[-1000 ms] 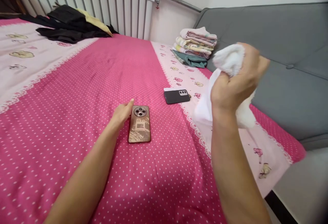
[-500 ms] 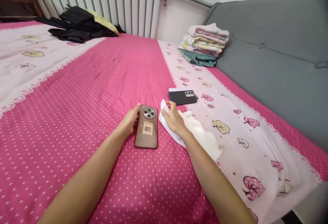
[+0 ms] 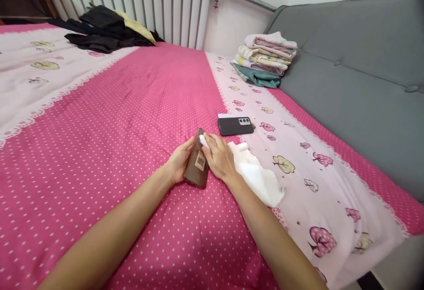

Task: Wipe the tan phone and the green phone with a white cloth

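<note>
Bedspread (image 3: 159, 91), tilted phone (image 3: 198, 167), lengthwise away (seemingly)

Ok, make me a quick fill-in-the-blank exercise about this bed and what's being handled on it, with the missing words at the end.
The hand holding the white cloth against the brown phone is the person's ____ one.
The small dots on the pink bedspread are coloured ____.
Near the radiator, a pale ____ garment lies with the black clothes.
The padded headboard beside the folded stack is coloured ____.

Missing words: right; white; yellow; grey.
</note>
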Demonstrator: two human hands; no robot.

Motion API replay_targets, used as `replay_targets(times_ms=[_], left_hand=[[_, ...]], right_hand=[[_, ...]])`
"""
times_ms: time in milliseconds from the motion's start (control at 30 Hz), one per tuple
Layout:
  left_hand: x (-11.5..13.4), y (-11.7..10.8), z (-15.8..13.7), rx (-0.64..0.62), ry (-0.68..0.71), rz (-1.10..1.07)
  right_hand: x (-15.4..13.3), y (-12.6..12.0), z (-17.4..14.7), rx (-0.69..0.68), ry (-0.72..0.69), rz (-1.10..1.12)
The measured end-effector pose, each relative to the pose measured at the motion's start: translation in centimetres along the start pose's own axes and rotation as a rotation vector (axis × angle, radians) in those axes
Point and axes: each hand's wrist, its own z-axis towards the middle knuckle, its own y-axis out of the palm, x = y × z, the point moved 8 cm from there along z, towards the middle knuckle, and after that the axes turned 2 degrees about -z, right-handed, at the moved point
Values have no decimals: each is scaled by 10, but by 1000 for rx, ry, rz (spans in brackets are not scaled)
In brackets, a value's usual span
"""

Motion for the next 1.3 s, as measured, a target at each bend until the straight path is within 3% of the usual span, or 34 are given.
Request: replay_targets(times_ms=[167,400,533,733,933,1133,1300], left_hand=[[-5,1,-1,-4,-15,-67],[-13,1,-1,-85,-142,-151],[-14,8,-3,-165,-143,-218],[-13,18,-1,-250,15,-144],[-9,26,-3,-343,378,126],[3,41,-25,-475,784,547],[3,37,-41,-389,926,672]], right_hand=[[-5,-6,-6,101,-56,68],[-45,-22,-19,200,-291,106],[-59,-29,-19,275,-321,108],[-39,-42,-5,384,-61,51],[-28,-77,2,512,51,-13],[-38,-130,7,573,-2,-4],[-61,-150,3,399,-71,204]])
